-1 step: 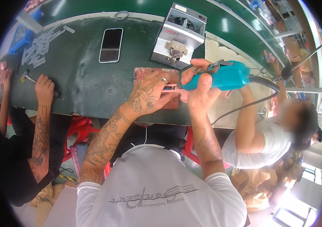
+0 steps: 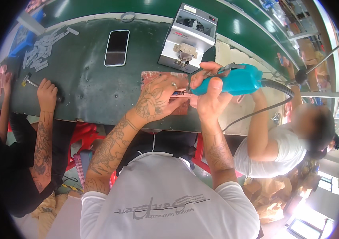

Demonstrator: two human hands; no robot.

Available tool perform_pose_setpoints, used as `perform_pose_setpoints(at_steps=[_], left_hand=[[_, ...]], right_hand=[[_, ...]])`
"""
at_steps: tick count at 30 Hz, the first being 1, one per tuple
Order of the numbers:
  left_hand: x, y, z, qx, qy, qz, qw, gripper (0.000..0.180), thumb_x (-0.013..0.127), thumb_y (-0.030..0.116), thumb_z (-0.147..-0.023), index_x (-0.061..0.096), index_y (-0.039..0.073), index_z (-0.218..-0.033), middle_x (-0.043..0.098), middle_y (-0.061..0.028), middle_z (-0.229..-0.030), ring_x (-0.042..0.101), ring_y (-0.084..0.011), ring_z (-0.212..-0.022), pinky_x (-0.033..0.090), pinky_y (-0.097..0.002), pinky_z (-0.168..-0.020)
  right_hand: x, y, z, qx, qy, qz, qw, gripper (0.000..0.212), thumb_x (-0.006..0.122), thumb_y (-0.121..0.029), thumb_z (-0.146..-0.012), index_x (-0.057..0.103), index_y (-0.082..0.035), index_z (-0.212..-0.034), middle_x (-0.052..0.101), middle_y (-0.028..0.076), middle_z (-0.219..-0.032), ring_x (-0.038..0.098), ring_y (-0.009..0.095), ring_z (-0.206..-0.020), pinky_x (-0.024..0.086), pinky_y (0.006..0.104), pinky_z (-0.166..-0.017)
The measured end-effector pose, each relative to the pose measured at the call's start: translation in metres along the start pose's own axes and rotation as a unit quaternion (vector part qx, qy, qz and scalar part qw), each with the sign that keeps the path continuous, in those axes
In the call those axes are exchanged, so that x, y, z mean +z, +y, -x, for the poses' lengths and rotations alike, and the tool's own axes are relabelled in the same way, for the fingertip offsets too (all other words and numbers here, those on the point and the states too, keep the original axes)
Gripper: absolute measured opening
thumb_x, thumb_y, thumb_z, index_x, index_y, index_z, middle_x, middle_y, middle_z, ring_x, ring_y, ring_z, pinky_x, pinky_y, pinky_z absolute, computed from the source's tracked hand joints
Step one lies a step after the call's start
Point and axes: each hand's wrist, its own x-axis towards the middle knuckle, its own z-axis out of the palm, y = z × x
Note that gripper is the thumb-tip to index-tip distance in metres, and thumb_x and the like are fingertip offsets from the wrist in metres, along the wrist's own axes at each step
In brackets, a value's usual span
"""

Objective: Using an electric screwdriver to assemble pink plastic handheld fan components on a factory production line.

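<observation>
A teal electric screwdriver [image 2: 241, 80] lies nearly level in my right hand [image 2: 210, 104], whose fingers wrap round its front end. The tool's tip points left, at a small pink casing [image 2: 180, 95] with a dark blue part inside. My left hand [image 2: 155, 97] pinches this casing between thumb and fingers, a ring on one finger. Beneath it lies a worn reddish mat [image 2: 182, 109], partly covered by the hand. Exactly where the tip meets the casing is hard to see between my fingers.
A grey metal machine [image 2: 189, 38] stands behind the mat. On the green table [image 2: 90, 87] lie a phone [image 2: 117, 47], grey strips [image 2: 44, 49] and a hammer [image 2: 28, 81]. A black cable [image 2: 253, 113] hangs at right. Co-workers sit on both sides.
</observation>
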Motion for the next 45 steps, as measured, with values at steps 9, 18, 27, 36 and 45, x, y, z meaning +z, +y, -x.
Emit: perform_pose_setpoints(at_steps=[9,18,27,36,45], left_hand=[[-0.010,0.001,-0.009,0.021,-0.032,-0.015,0.999,0.030,0.076,0.033,-0.091,0.074,0.009,-0.110,0.070,-0.0072,-0.112,0.063,-0.0305,-0.111,0.053,-0.0461,-0.096],[-0.006,-0.019,0.004,0.035,-0.111,-0.101,0.988,0.057,0.067,0.051,-0.098,0.069,0.004,-0.131,0.064,-0.0161,-0.135,0.055,-0.0365,-0.132,0.042,-0.0524,-0.115],[-0.005,-0.015,-0.002,-0.002,-0.114,-0.097,0.989,0.061,0.065,0.052,-0.098,0.067,0.003,-0.133,0.064,-0.0177,-0.136,0.052,-0.0391,-0.138,0.038,-0.0536,-0.120],[-0.003,-0.019,0.001,-0.003,-0.110,-0.119,0.987,0.064,0.067,0.053,-0.097,0.066,0.002,-0.136,0.064,-0.0172,-0.136,0.053,-0.0399,-0.137,0.038,-0.0521,-0.120],[-0.005,-0.019,-0.001,-0.010,-0.121,-0.104,0.987,0.060,0.067,0.052,-0.096,0.066,0.005,-0.135,0.063,-0.0156,-0.134,0.054,-0.0382,-0.134,0.039,-0.0519,-0.119]], right_hand=[[0.004,-0.014,-0.029,-0.034,0.034,-0.027,0.998,0.047,0.064,-0.046,-0.106,0.061,0.001,-0.108,0.063,0.004,-0.076,0.061,0.015,-0.073,0.049,0.0297,-0.068],[0.029,0.019,-0.080,-0.056,0.001,0.076,0.996,0.038,0.062,-0.036,-0.109,0.065,0.002,-0.107,0.063,0.005,-0.075,0.063,0.015,-0.069,0.049,0.0297,-0.062],[0.034,0.032,-0.080,-0.047,-0.014,0.109,0.993,0.033,0.064,-0.033,-0.108,0.062,0.000,-0.104,0.065,0.004,-0.076,0.063,0.014,-0.068,0.049,0.0284,-0.063],[0.029,0.004,-0.055,0.049,-0.002,0.057,0.997,0.034,0.068,-0.034,-0.105,0.067,0.000,-0.105,0.066,0.002,-0.073,0.061,0.011,-0.069,0.047,0.0273,-0.066],[0.001,0.002,-0.031,0.046,0.005,0.080,0.996,0.034,0.067,-0.031,-0.104,0.067,0.003,-0.109,0.066,0.003,-0.074,0.061,0.011,-0.068,0.046,0.0270,-0.064]])
